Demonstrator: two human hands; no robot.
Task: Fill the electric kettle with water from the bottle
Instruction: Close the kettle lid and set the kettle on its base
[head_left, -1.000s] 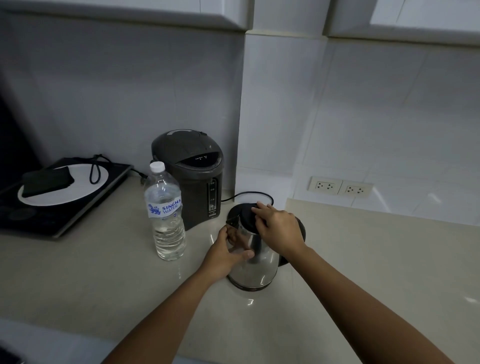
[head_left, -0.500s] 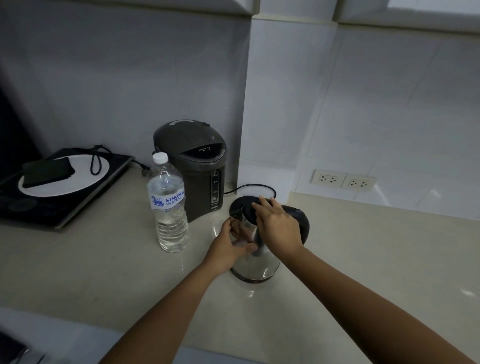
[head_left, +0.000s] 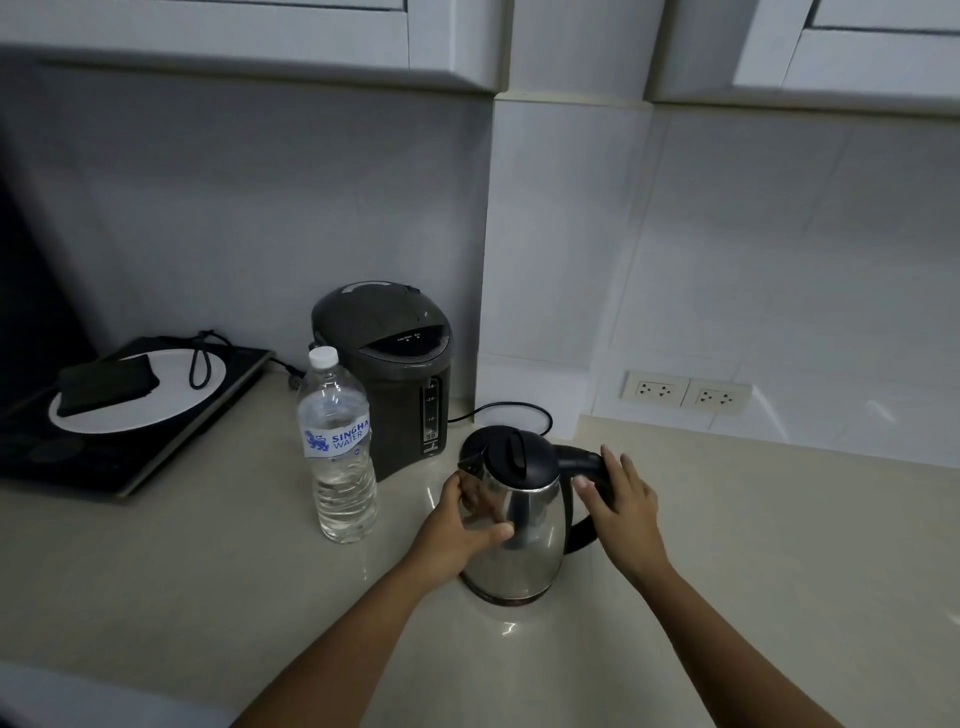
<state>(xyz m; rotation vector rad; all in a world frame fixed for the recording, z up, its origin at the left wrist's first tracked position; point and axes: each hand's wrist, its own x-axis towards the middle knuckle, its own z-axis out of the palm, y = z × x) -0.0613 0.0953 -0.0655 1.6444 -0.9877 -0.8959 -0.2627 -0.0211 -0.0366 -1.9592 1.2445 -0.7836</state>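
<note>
A steel electric kettle (head_left: 524, 545) with a black lid (head_left: 514, 454) stands upright on the beige counter (head_left: 208, 561), lid closed. My left hand (head_left: 462, 530) wraps around the kettle's body on its left side, under the spout. My right hand (head_left: 623, 504) rests on the black handle at the kettle's right, fingers curled loosely over it. A clear plastic water bottle (head_left: 340, 452) with a white cap and a blue-lettered label stands capped, left of the kettle, untouched.
A dark electric water dispenser (head_left: 387, 374) stands behind the bottle against the wall, its cord looping behind the kettle. At the far left, an induction hob (head_left: 156, 447) carries a white plate with a black object. Two wall sockets (head_left: 685, 395) sit at the right.
My right hand has come off the kettle's lid and moved right onto the handle. The left hand keeps its hold on the kettle's body. The camera has tilted upward.
</note>
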